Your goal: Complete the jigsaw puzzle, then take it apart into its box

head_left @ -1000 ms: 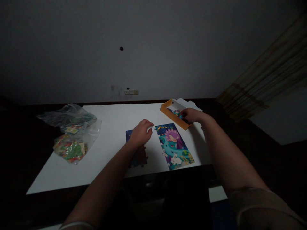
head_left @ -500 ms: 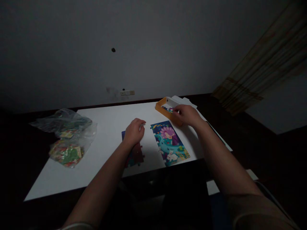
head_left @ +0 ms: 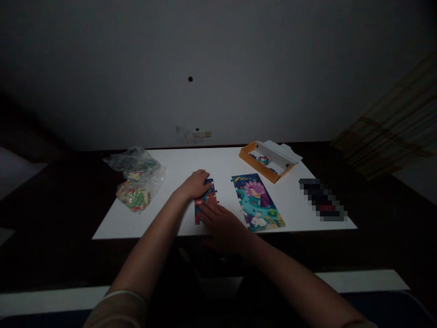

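My left hand (head_left: 198,183) rests on the upper left of a narrow joined strip of jigsaw puzzle (head_left: 210,197), its thumb apart from the fingers. Lower down, my right hand (head_left: 223,223) reaches over the same strip with fingers stretched out and lying flat on it; no loose piece shows in either hand. Part of the strip is hidden under both hands. To the right, apart from it, lies a wider joined puzzle section (head_left: 259,200) with a pink-and-purple peacock figure and a white rabbit.
An opened orange box (head_left: 261,169) at the back right holds several puzzle pieces (head_left: 264,159). Clear plastic bags (head_left: 138,182) with colourful contents lie on the left of the white table (head_left: 177,164). A blurred-out dark object (head_left: 321,200) is near the right edge.
My right hand has left the orange box and come down to the left puzzle strip. My left hand stays on that strip. The whole view has shifted, showing more of the table's right side.
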{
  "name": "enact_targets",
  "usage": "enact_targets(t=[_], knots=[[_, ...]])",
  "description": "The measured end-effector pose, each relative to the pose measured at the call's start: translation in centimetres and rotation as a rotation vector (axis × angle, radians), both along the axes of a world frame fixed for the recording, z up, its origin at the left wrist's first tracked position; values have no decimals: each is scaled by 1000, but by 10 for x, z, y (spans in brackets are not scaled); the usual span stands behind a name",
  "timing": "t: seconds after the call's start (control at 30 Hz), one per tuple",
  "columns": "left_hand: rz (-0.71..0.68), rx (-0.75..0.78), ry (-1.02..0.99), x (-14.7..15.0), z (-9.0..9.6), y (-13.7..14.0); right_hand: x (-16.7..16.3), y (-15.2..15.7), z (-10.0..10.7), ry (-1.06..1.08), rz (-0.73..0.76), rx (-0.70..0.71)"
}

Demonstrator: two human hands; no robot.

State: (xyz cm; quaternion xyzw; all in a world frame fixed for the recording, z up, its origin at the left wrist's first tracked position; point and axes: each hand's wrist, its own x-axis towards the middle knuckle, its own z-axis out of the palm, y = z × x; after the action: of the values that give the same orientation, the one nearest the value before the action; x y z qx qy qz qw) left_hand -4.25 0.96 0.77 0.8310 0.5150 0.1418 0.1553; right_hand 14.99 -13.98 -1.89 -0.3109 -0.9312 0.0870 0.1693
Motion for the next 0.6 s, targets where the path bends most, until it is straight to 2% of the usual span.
enact_targets(t=[0.1,0.27,0.43,0.6], knots=[[-30,8,23,-9,-4,-22,-3,-8,-11,-62,9,58],[27,30,43,-12,-5,-43,8,-12,-3,-12,51,80],[166,4,45,-10,-8,-41,25,-5,9,-6,50,-24],[200,-37,-20,-8,-9,-26,45,26,27,-64,-63,-118]])
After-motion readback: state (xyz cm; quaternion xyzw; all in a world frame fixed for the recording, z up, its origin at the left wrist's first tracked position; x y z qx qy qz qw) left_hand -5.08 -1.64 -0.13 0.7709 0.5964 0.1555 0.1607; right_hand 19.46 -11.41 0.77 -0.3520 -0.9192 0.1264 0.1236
